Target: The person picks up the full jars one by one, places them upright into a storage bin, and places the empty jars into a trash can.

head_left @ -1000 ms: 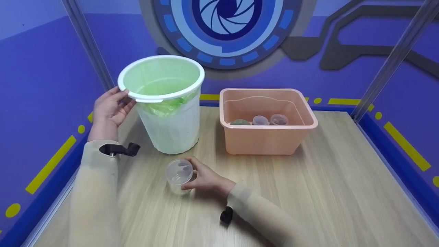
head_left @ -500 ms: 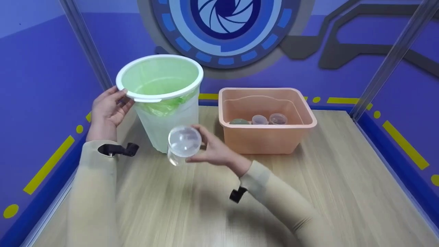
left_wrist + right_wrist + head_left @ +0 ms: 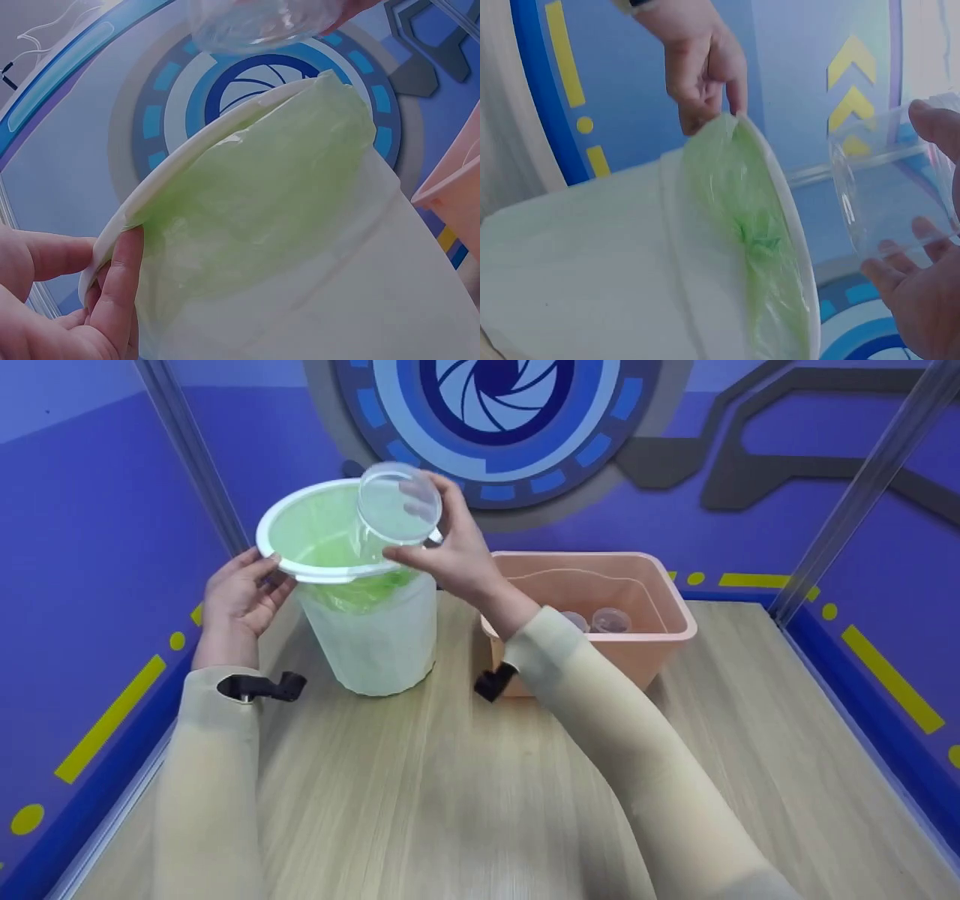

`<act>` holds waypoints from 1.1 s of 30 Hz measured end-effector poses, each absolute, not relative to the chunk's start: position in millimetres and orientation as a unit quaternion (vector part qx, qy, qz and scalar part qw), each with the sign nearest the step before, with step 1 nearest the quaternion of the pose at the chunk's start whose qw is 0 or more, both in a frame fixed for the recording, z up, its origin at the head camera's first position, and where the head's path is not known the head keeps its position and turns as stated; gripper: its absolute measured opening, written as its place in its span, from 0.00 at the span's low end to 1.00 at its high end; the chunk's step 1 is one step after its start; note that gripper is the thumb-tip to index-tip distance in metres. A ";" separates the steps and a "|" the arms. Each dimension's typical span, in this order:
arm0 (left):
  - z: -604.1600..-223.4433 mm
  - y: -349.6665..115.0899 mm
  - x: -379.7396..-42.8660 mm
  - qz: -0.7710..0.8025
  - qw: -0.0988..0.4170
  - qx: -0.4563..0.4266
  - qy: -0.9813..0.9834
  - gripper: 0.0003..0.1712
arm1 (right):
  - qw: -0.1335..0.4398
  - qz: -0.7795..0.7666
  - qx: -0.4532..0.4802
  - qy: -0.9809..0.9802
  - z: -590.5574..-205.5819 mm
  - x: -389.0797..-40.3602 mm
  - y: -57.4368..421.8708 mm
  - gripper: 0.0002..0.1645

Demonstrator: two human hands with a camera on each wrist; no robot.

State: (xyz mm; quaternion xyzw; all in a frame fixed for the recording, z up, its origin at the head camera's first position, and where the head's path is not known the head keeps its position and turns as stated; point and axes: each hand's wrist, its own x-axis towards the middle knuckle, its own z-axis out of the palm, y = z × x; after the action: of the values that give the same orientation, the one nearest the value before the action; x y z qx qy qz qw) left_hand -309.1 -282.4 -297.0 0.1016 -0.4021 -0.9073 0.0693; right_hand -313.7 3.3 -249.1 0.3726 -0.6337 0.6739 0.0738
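A white trash bin (image 3: 367,649) lined with a green plastic bag (image 3: 367,594) stands on the table. My left hand (image 3: 244,596) pinches the bin's rim at its left side, thumb on one face and fingers on the other, as the left wrist view also shows. With my right hand (image 3: 461,540) I grip a clear plastic jar (image 3: 397,510) above the right part of the bin's opening. In the right wrist view the jar (image 3: 889,176) is see-through, held apart from the rim, and nothing shows inside it.
Right of the bin stands a pink plastic tub (image 3: 592,562) holding clear round containers (image 3: 611,621). My right forearm (image 3: 622,727) passes in front of the tub's left side. Blue-purple panels (image 3: 90,555) enclose the wooden table (image 3: 450,780).
My right hand has lifted the jar from the table, up and away from me, to above the bin. The left hand keeps its place on the rim.
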 end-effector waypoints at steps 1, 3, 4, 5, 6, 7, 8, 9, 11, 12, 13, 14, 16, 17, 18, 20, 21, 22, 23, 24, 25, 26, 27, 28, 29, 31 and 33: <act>-296.7 -282.2 -308.8 -0.907 0.069 0.101 -0.402 0.41 | 0.076 0.668 0.359 -0.647 -247.2 -316.2 0.5 0.50; -296.4 -282.2 -308.3 -0.908 0.068 0.099 -0.402 0.41 | 0.078 0.654 0.329 -0.677 -246.2 -320.3 -4.7 0.51; -296.4 -282.0 -308.3 -0.908 0.069 0.099 -0.402 0.41 | 0.076 0.648 0.317 -0.688 -247.0 -322.3 -6.6 0.51; -296.5 -281.6 -308.4 -0.908 0.069 0.096 -0.403 0.41 | 0.073 0.644 0.307 -0.697 -248.0 -324.0 -8.4 0.52; -296.5 -281.0 -308.3 -0.907 0.070 0.095 -0.404 0.41 | 0.069 0.641 0.299 -0.703 -249.4 -325.7 -9.7 0.52; -296.8 -280.8 -308.5 -0.907 0.070 0.094 -0.404 0.41 | 0.064 0.638 0.293 -0.709 -251.7 -328.5 -11.1 0.52; -297.1 -280.6 -308.7 -0.907 0.070 0.093 -0.405 0.41 | 0.058 0.636 0.287 -0.714 -254.1 -331.7 -12.3 0.52; -297.4 -280.5 -308.7 -0.907 0.071 0.092 -0.406 0.40 | 0.051 0.635 0.285 -0.717 -256.6 -335.1 -13.4 0.52; -297.8 -280.2 -308.7 -0.905 0.072 0.093 -0.409 0.40 | 0.037 0.631 0.283 -0.721 -261.1 -342.4 -15.8 0.51; -297.9 -280.1 -308.6 -0.904 0.072 0.095 -0.411 0.40 | 0.030 0.627 0.281 -0.726 -263.0 -346.1 -16.9 0.50; -298.2 -280.5 -308.8 -0.903 0.072 0.096 -0.411 0.40 | 0.026 0.621 0.281 -0.731 -264.8 -349.7 -18.1 0.50; -298.1 -280.4 -308.7 -0.903 0.072 0.097 -0.413 0.40 | 0.023 0.615 0.280 -0.737 -265.5 -351.9 -19.0 0.49; -297.7 -280.5 -308.5 -0.902 0.072 0.099 -0.415 0.41 | 0.023 0.601 0.280 -0.748 -266.6 -355.0 -20.3 0.49; -297.5 -280.5 -308.5 -0.901 0.072 0.098 -0.417 0.41 | 0.024 0.596 0.279 -0.752 -266.9 -355.6 -20.5 0.49; -297.1 -280.4 -308.4 -0.901 0.071 0.098 -0.417 0.41 | 0.026 0.592 0.277 -0.757 -267.0 -355.8 -20.4 0.50; -296.8 -280.4 -308.2 -0.901 0.071 0.098 -0.418 0.41 | 0.026 0.584 0.270 -0.765 -267.8 -356.4 -20.1 0.51; -296.9 -280.8 -308.3 -0.901 0.070 0.098 -0.416 0.41 | 0.025 0.581 0.266 -0.768 -268.2 -356.5 -19.7 0.51; -296.7 -280.8 -308.0 -0.902 0.070 0.098 -0.415 0.41 | 0.023 0.581 0.262 -0.770 -268.4 -356.5 -19.2 0.52; -296.7 -281.0 -307.9 -0.902 0.069 0.097 -0.414 0.41 | 0.022 0.581 0.258 -0.772 -268.6 -356.4 -18.6 0.53; -296.6 -281.0 -307.7 -0.903 0.068 0.097 -0.413 0.42 | 0.021 0.581 0.255 -0.773 -268.8 -356.6 -18.0 0.53; -296.6 -281.1 -307.6 -0.903 0.068 0.096 -0.413 0.42 | 0.019 0.582 0.254 -0.773 -269.0 -356.8 -17.3 0.54; -296.5 -281.1 -307.4 -0.903 0.068 0.095 -0.413 0.41 | 0.018 0.583 0.253 -0.772 -269.2 -356.8 -16.6 0.54; -296.7 -281.2 -307.5 -0.904 0.069 0.094 -0.412 0.41 | 0.016 0.585 0.253 -0.771 -269.4 -356.8 -15.9 0.54; -296.7 -281.1 -307.5 -0.904 0.069 0.093 -0.411 0.40 | 0.014 0.587 0.253 -0.769 -269.7 -356.7 -15.1 0.54; -297.0 -281.3 -307.7 -0.905 0.070 0.093 -0.410 0.39 | 0.012 0.589 0.253 -0.768 -269.9 -356.7 -14.4 0.54; -297.5 -281.4 -308.1 -0.906 0.073 0.092 -0.407 0.35 | 0.009 0.590 0.256 -0.765 -270.6 -356.8 -13.4 0.53; -298.0 -281.4 -308.7 -0.907 0.075 0.092 -0.404 0.31 | 0.008 0.591 0.259 -0.764 -271.2 -356.9 -12.7 0.52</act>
State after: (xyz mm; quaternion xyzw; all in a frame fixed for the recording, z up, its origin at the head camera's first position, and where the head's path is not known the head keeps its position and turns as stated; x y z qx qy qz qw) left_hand -308.7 -281.4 -298.0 0.0918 -0.4045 -0.9069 0.0748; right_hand -356.9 -12.7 -271.2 0.2590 -0.7640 0.5909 0.0077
